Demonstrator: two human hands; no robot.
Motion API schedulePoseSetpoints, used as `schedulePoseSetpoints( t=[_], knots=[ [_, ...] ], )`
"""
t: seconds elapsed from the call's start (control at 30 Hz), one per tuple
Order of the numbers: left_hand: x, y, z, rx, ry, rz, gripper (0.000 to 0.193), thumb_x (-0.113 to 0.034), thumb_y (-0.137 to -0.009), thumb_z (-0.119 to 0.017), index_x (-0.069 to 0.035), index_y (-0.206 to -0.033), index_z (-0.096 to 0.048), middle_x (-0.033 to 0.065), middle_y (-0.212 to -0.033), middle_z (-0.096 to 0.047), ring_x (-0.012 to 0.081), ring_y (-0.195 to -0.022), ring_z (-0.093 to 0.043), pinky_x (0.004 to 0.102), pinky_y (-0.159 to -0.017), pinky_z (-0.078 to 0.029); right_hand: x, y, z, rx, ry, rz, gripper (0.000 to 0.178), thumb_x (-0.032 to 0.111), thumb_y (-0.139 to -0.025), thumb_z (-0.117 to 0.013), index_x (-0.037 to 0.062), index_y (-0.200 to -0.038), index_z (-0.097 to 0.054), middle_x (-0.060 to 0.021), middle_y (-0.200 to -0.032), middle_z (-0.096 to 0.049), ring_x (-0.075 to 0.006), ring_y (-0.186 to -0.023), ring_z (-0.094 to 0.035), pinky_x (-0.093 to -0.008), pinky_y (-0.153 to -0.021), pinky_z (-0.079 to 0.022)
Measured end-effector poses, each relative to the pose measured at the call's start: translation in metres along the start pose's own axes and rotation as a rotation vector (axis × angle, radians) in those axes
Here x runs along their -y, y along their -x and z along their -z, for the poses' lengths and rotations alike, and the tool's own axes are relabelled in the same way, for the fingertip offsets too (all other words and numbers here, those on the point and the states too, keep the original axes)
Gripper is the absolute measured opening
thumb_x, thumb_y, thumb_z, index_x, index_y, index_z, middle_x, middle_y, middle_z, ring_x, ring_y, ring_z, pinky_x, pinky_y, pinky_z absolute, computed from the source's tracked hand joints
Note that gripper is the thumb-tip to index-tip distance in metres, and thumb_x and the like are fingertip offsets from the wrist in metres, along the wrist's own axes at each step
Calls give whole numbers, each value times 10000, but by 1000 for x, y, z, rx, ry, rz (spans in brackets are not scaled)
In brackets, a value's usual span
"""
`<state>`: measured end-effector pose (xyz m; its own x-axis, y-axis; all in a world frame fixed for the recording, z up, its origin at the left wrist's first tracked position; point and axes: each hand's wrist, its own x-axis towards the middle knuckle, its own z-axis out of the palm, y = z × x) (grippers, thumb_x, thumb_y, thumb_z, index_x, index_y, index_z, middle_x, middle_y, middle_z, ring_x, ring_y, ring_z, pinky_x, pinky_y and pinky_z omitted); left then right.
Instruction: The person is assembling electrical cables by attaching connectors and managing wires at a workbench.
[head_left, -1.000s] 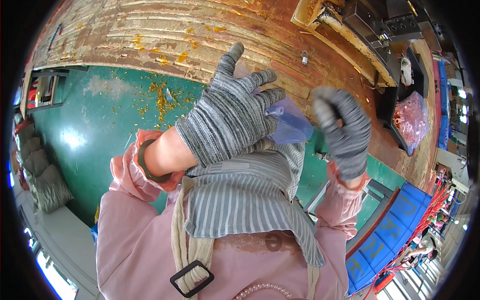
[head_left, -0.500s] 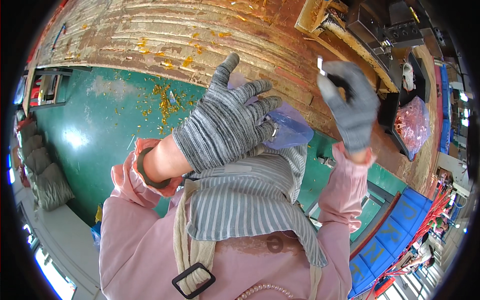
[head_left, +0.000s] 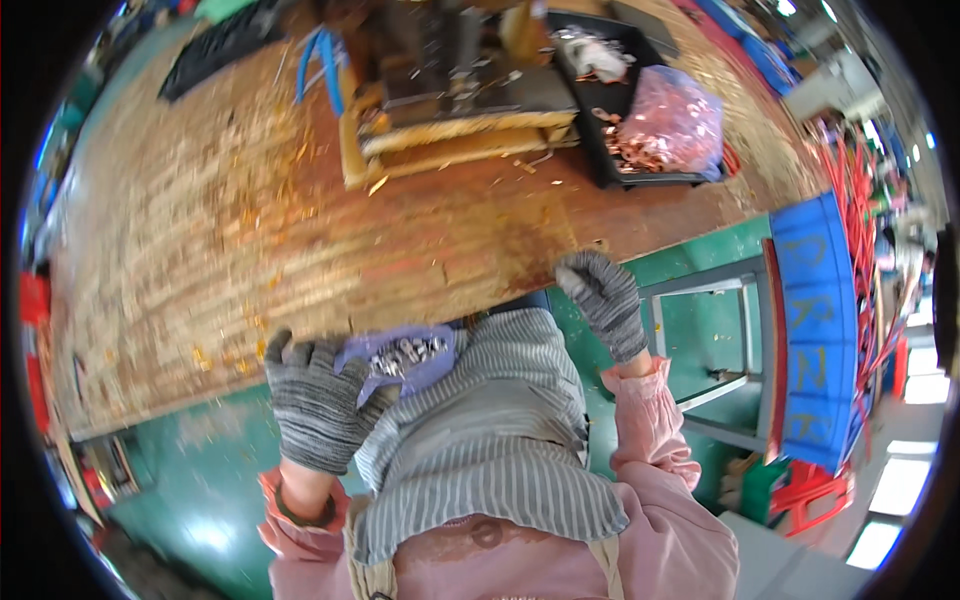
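My left hand (head_left: 322, 405), in a grey striped knit glove, grips the side of a translucent purple plastic bag (head_left: 428, 374) at the bench's front edge. Small silver metal pieces (head_left: 405, 354) lie in the bag's open mouth, above my striped apron (head_left: 490, 390). Part of the bag is hidden behind the left fingers and thumb. To the right, my right hand (head_left: 605, 305), gloved alike, hovers by the bench edge with its fingers curled in. Whether it holds something small cannot be seen.
A dark metal press-like fixture on a wooden base (head_left: 470, 135) stands on the wooden bench (head_left: 230, 260). Blue-handled pliers (head_left: 325, 70) lie left of it. At right sits a black tray (head_left: 600, 165) with copper-coloured pieces and a pink bag (head_left: 675, 120). Blue bins (head_left: 815, 330) stand farther right.
The view has swung toward the fixture and the right side. My left hand has turned, and the bag's mouth now shows its metal pieces. My right hand has come down from over the bench.
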<state>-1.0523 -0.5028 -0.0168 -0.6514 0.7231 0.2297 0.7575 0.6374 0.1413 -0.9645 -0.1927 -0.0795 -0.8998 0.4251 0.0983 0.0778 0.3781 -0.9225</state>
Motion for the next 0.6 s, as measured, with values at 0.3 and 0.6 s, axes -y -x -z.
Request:
schedulePoseSetpoints(
  t=[0.3,0.6],
  knots=[
    [-46,-18,-14,-46,194,-592,223,-300,-703,-677,-108,-667,-570,55,-499,-414,247,-460,-425,361,-453,-322,-40,70,9,37,-122,16,324,176,-766,-687,27,-1034,-582,-78,-964,-617,-176,-868,-582,-285,-777,-458],
    [-129,-95,-11,-216,181,-851,324,-340,-666,-730,-142,-613,-479,-6,-571,-405,183,-503,-413,331,-453,-290,-12,43,70,528,-326,389,767,346,-660,-763,23,-1260,-410,-144,-1219,-487,-286,-1143,-463,-366,-957,-371]
  ],
)
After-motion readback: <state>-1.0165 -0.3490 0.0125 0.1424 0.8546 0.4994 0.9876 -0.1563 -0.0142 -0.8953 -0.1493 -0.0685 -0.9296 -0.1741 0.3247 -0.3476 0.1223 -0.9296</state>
